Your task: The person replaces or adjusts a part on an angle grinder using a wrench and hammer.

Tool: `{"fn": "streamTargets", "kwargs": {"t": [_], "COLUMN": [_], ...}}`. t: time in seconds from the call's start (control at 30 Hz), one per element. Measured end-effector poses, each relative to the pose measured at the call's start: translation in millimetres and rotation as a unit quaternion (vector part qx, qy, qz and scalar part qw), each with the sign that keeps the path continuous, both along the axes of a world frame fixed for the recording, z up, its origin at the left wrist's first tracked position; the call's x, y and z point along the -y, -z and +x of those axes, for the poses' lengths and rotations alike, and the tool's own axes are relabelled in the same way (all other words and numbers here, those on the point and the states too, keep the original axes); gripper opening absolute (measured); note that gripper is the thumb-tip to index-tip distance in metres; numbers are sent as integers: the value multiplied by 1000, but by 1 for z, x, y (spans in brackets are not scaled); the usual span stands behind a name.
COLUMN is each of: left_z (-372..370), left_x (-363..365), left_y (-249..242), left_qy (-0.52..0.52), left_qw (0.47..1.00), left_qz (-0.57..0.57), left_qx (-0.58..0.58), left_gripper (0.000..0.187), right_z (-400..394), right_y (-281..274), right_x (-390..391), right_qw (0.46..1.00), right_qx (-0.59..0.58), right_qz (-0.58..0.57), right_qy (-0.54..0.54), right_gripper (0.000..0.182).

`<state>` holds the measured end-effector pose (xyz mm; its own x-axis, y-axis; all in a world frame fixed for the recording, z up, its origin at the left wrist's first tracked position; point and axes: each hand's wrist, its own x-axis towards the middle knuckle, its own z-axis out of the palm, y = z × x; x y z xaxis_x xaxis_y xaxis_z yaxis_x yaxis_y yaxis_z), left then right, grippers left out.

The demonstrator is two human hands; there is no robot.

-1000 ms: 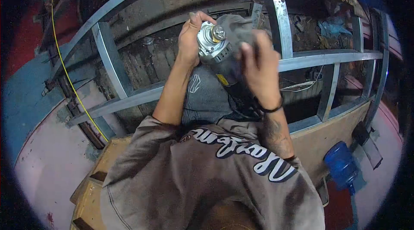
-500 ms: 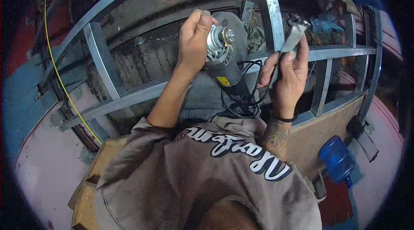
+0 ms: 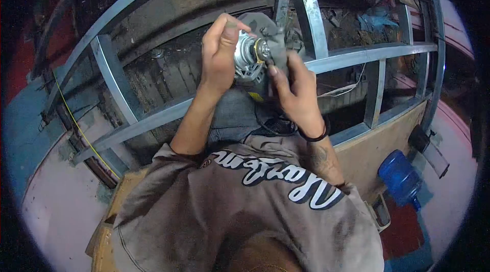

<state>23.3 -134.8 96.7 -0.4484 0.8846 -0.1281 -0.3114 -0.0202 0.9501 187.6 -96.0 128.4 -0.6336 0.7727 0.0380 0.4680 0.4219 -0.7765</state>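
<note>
An angle grinder (image 3: 246,55) is held in front of my lap, its silver gear head and threaded spindle turned toward me, with no disc on the spindle side that shows. My left hand (image 3: 220,52) is wrapped round the head from the left. My right hand (image 3: 300,91) is closed on a limp, grey, rag-like piece (image 3: 278,50) right beside the spindle, thumb and fingertips close to the spindle's end. Part of the grinder's dark body (image 3: 258,88) and its yellow label show below, and the right hand covers the rest.
A welded frame of square steel tubes (image 3: 311,11) surrounds the work. A blue water jug (image 3: 400,177) lies at the right near a wooden panel (image 3: 380,152). A yellow line (image 3: 76,124) runs down the left. Blue plastic (image 3: 376,23) lies among debris behind.
My right hand has moved left, bringing the grey piece from beside the upright tube to the grinder's spindle. My left hand and the grinder have shifted slightly left.
</note>
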Motion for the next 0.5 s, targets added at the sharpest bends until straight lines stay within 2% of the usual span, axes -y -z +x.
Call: {"fn": "streamTargets", "kwargs": {"t": [0.03, 0.07, 0.1, 0.13, 0.17, 0.2, 0.23, 0.27, 0.33, 0.37, 0.4, 0.43, 0.47, 0.5], "left_z": [-1, -2, -2, -1, -1, 0, 1, 1, 3, 2, 2, 3, 3, 3], "left_x": [1, 3, 3, 5, 5, 4, 3, 2, 1, 1, 3, 4, 4, 2], "left_y": [1, 1, -2, -4, -6, -8, -8, -6, -6, -8, -10, -9, -7, -6], "left_qy": [4, 5, 7, 5, 8, 14, 20, 18, 16, 14, 13, 11, 16, 23], "left_qw": [1000, 1000, 1000, 1000, 1000, 1000, 1000, 1000, 1000, 1000, 1000, 1000, 1000, 999], "left_qz": [-1, -4, -2, -4, -3, 0, 4, 11, 17, 16, 13, 10, 11, 13], "left_qx": [-1, -2, -13, -12, -7, -2, -1, 0, 4, 7, 11, 11, -8, -28], "left_gripper": [44, 45, 46, 46, 46, 46, 46, 46, 46, 46, 46, 46, 46, 45], "right_z": [4, 0, 1, 2, -11, -12, -13, -14, -7, -3, 0, -11, -6, -5], "right_y": [3, -29, -29, -28, -26, -21, -12, -6, -29, -29, -29, -23, -16, -4], "right_x": [-2, -5, -6, -7, 1, 7, 8, 6, 4, 4, 5, 10, 14, 17], "right_qw": [998, 973, 941, 886, 847, 889, 964, 998, 976, 928, 854, 844, 898, 959], "right_qx": [-56, -28, -153, -274, -345, -287, -173, -48, -99, -223, -339, -382, -288, -171], "right_qz": [5, -195, -233, -265, -235, -198, -109, -16, -153, -236, -313, -246, -222, -153], "right_qy": [33, 121, 194, 265, 329, 298, 168, 31, 119, 182, 240, 284, 247, 164], "right_gripper": [14, 15, 14, 14, 12, 12, 14, 16, 12, 14, 17, 15, 17, 19]}}
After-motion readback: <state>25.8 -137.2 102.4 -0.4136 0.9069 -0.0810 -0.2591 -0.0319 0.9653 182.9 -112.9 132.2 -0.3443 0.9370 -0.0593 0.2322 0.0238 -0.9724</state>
